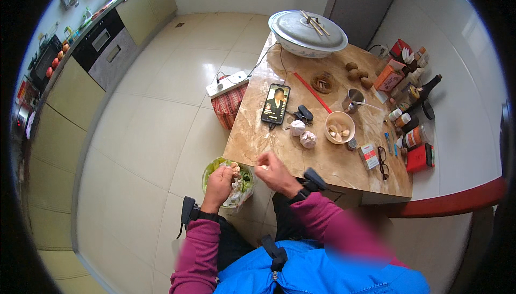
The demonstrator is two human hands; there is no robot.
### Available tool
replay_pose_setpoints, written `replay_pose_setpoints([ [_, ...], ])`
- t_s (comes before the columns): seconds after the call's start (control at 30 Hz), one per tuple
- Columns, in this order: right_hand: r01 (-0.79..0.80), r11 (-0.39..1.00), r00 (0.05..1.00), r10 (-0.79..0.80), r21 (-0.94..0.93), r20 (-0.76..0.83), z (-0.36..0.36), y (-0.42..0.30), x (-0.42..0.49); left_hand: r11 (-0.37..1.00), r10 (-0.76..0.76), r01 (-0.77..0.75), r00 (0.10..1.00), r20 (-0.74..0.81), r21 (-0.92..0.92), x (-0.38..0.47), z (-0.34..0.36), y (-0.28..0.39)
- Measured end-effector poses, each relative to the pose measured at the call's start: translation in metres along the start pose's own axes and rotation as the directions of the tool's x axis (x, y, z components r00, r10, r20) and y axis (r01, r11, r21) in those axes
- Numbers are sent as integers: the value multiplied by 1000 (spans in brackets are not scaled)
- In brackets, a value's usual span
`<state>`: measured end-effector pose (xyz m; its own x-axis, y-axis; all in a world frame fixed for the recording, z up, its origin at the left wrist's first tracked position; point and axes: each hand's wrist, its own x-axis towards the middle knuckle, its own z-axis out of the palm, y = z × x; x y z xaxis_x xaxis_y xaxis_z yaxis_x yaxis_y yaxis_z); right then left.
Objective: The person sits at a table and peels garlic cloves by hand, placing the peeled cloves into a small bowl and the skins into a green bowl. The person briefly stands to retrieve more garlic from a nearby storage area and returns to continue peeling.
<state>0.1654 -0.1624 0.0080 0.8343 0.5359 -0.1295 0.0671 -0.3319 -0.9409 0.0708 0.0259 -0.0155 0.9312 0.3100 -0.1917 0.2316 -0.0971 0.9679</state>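
My left hand [218, 184] is above a waste bin [206, 173] holding leafy green scraps and pale peelings. Between its thumb and fingers is part of a garlic bulb [235, 168]. My right hand [278, 174] is at the table's near corner, fingers curled around a small pale piece, apparently a garlic clove [264, 167]. Two whole garlic bulbs, one nearer [308, 139] and one behind it [297, 128], lie on the marbled table [258, 141]. Right of them, a pale bowl [349, 119] holds several garlic cloves [338, 130].
A phone [275, 103] with its screen lit lies by keys [305, 112] and a red stick [312, 92]. Behind are a lidded basin [308, 32], an ashtray [322, 82] and a metal cup [353, 101]. Glasses [383, 163] lie right; a power strip [227, 84] rests on a patterned stool [229, 106].
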Motion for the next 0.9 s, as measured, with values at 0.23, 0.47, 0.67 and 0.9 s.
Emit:
replay_pose_setpoints([
  [0.23, 434, 657, 799, -597, -616, -74, -87, 41, -21, 949, -166, 172, 985, 44, -264, -6, 12, 13],
  [0.47, 307, 505, 743, -657, -807, -128, -96, 54, -25, 958, -170, 180, 983, 62, -223, -11, 25, 20],
  [0.67, 309, 607, 770, -611, -732, -182, -103, 49, -35, 951, -182, 188, 982, 45, -244, -16, 26, 18],
  [0.9, 279, 628, 705, -648, -726, -289, -97, 40, -44, 942, -195, 211, 977, 83, -260, -17, 24, 16],
])
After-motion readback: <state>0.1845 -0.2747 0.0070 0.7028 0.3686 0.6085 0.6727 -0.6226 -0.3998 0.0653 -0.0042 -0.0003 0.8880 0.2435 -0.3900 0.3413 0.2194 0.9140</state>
